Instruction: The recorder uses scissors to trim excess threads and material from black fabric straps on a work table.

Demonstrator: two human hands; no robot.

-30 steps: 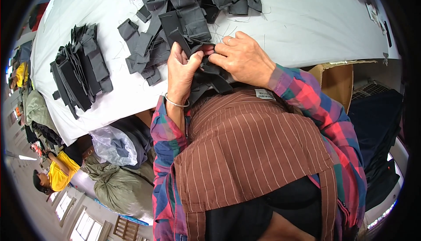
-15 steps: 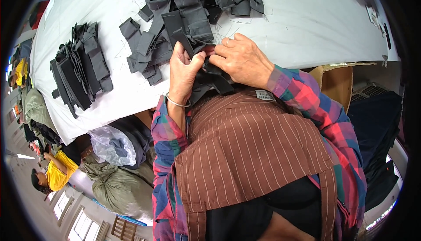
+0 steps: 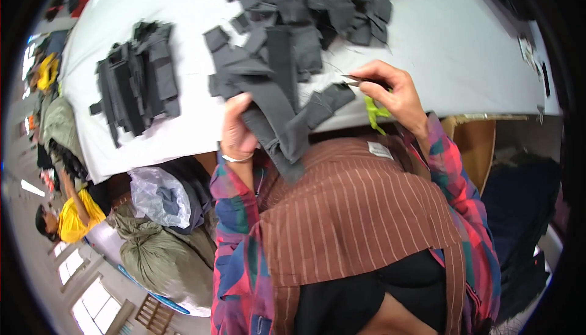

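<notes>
My left hand (image 3: 239,129) grips a dark grey fabric strip (image 3: 271,106) near the table's front edge, its thumb pressed on the cloth. Folds of the strip hang over the edge, and one end stretches right toward my other hand. Closed round small thread snips (image 3: 353,80), my right hand (image 3: 395,94) holds their pointed tip by that end of the cloth. A bright green cord (image 3: 375,114) dangles below this hand. Just beyond lies a loose pile of similar grey fabric pieces (image 3: 293,8) with stray threads.
On the white-covered table (image 3: 421,60), a neater stack of grey strips (image 3: 137,82) lies at left. Below the edge are a cardboard box (image 3: 473,146) at right, a clear plastic bag (image 3: 160,198) and an olive sack (image 3: 162,252) at left. A person in yellow (image 3: 76,216) is farther left.
My hands have moved apart, the right one going right and now showing the snips and green cord. The strip in my left hand is spread out more. The whole view has shifted slightly.
</notes>
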